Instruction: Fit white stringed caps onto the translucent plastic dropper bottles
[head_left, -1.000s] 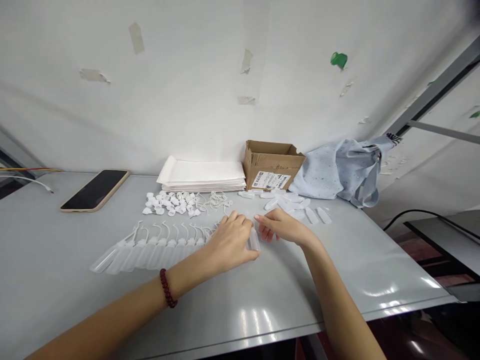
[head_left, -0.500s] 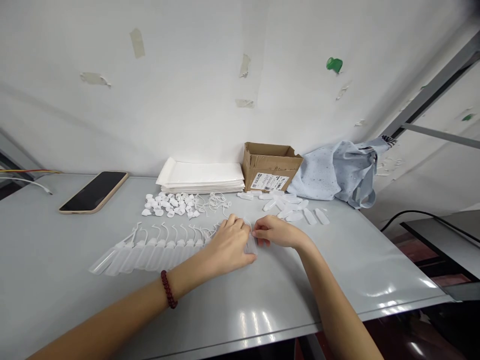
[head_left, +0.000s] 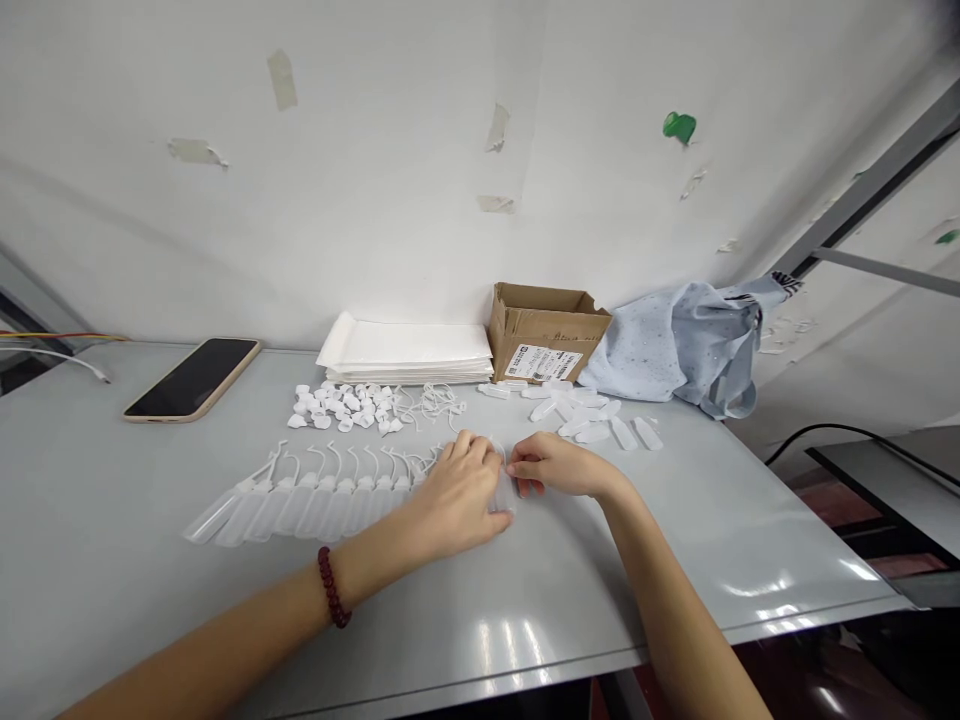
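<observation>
My left hand (head_left: 457,490) lies over a small clear plastic bottle (head_left: 504,490) on the grey table (head_left: 525,620), its fingers curled round the bottle. Pinched at the bottle's top end, my right hand (head_left: 551,465) touches my left fingertips. A row of several capped clear bottles (head_left: 300,500) with white looped caps lies just left of my left hand. Behind it sits a heap of loose white caps (head_left: 345,405). Loose uncapped bottles (head_left: 592,420) lie behind my right hand.
A stack of white padded envelopes (head_left: 405,350) and an open cardboard box (head_left: 544,325) stand by the wall. A pale blue cloth bag (head_left: 682,340) lies at the right. A phone (head_left: 191,378) rests at the back left. The table's front edge runs near my forearms.
My right hand has drawn in from open fingers to a pinch at the bottle's top. My left hand stays on the bottle.
</observation>
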